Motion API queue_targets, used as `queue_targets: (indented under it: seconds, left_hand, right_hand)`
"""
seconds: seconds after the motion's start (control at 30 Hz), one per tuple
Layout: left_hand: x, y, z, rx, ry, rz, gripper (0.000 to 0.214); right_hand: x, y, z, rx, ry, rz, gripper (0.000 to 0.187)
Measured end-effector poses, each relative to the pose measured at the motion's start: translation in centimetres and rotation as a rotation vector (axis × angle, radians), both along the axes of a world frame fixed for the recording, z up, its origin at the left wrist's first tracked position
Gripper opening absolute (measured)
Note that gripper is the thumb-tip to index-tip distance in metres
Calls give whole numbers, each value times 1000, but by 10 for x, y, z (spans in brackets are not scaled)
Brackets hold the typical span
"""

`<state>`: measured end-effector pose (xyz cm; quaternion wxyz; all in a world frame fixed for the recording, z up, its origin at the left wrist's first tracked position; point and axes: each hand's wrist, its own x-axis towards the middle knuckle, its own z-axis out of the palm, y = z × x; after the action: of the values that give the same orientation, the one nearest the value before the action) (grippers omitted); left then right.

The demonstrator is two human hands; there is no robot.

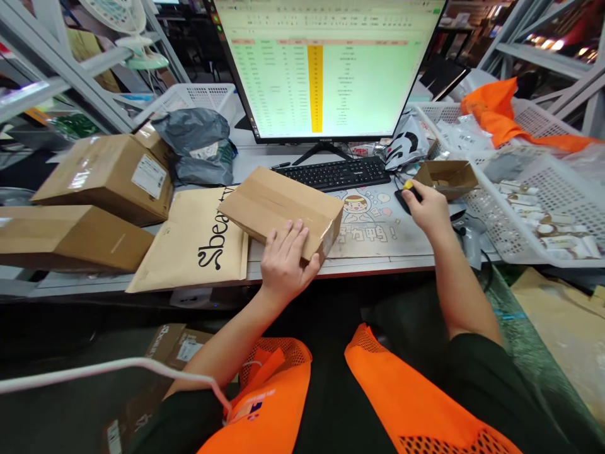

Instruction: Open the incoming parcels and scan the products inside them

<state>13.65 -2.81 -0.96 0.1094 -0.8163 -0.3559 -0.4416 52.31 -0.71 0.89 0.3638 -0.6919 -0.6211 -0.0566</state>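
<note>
A closed cardboard box [278, 198] lies at an angle near the front of the desk, its left end over a tan padded mailer [189, 239] with black lettering. My left hand [286, 258] holds the box at its near right corner, with fingers laid along the top and the thumb by the end face. Beside the mouse mat, my right hand [429, 211] is closed on a small black-and-yellow tool [409, 185], possibly a box cutter. Much of that tool is hidden by my fingers. A dark object, perhaps a mouse, sits just below it.
A monitor [326, 75] with a spreadsheet stands behind a black keyboard [347, 173]. Boxes [104, 170] and a grey plastic parcel [201, 148] crowd the left. At right are a small open carton [447, 176], a scanner [471, 236] and white baskets [501, 233].
</note>
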Motion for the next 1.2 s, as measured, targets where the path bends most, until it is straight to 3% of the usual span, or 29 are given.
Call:
queue_targets:
  seconds: [0.07,0.2,0.33,0.63,0.77,0.83,0.93,1.0,1.07,1.13,1.2]
  left_hand:
    - [-3,-1,4,-13,9,-37,51]
    - [8,5,13,-131,29,11,52]
    - [24,6,17,-186,0,72,45]
    - [24,3,12,-119,2,44,29]
    - [21,-2,15,-104,-14,36,29]
    - [6,6,19,-155,-1,-74,33]
    - [-41,45,23,-246,-61,-192,42]
    - [-78,78,21,-281,-181,-13,56]
    - [-107,101,18,-432,-223,82,77]
    - [-118,102,16,-546,-197,95,88]
    - [-113,81,15,-528,-108,106,87]
  right_hand:
    - [-5,-13,-2,-9,47,84,54]
    - [-66,-45,-4,-112,-13,386,53]
    - [-108,-50,1,-139,-160,489,54]
    - [-77,-11,13,-147,-192,561,52]
    - [-41,13,15,-77,-107,354,53]
    - [-26,13,13,-40,-27,294,53]
    - [-25,-4,10,-71,88,330,52]
    - [-41,-25,15,-134,112,355,51]
    - [-64,-45,26,-199,88,388,48]
    - [-90,-62,44,-236,18,455,43]
    - [-112,-70,61,-231,-99,519,38]
